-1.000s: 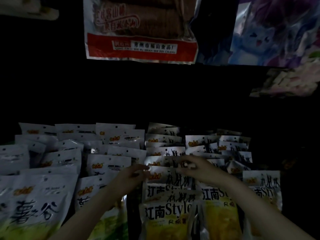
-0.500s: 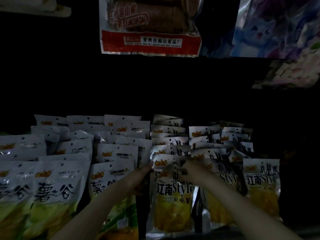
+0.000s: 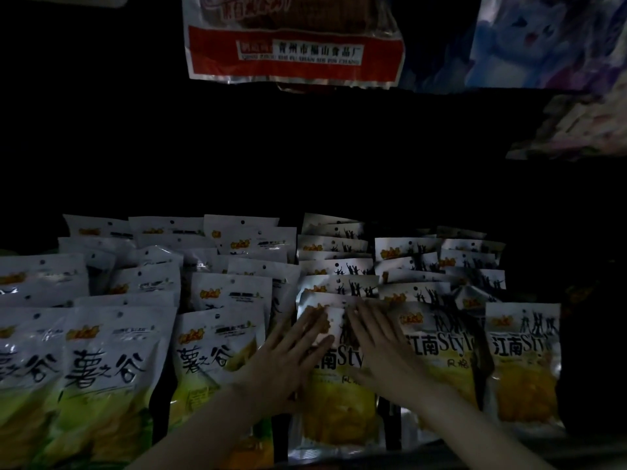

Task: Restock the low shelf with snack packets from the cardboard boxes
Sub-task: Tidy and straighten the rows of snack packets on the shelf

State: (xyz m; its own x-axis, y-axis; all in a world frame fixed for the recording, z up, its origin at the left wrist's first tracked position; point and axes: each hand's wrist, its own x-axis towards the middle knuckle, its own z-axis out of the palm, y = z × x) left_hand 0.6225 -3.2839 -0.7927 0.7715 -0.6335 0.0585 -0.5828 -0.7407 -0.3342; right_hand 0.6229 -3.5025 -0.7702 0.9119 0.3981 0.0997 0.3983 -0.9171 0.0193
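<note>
Right, lighting is very dim, so detail is limited; at far left, rows of green-and-yellow snack packets [image 3: 101,364] are stood upright on the low shelf, packed one behind another toward the back; white top flaps with hang holes are seen overlapping in each row; a third column of the same green packets [image 3: 217,354] is stood just left of centre.

The left hand [image 3: 288,357] is laid flat on the front packet [image 3: 334,398] of the centre row, a yellow "Style" packet; fingers are held straight and spread a little, fingertips [image 3: 317,317] pressed on the packet's white upper part; nothing is gripped.

The right hand [image 3: 383,347] is laid on the same packet just beside the left, fingers straight and close together, tips nearly touching the left fingertips at the packet top; nothing is pinched or held; both forearms are seen entering from the bottom edge.

More yellow "Style" packets [image 3: 437,351] are stood right of centre, partly covered by the right wrist; a further one [image 3: 522,364] is stood at the far right end of the row, apart from both hands; behind these, silver-topped packets are stacked in rows back into shadow.

Above, a red-banded bag [image 3: 295,52] is hung over the centre; a blue cartoon-print bag [image 3: 543,39] is hung at upper right; the shelf back is lost in darkness.
</note>
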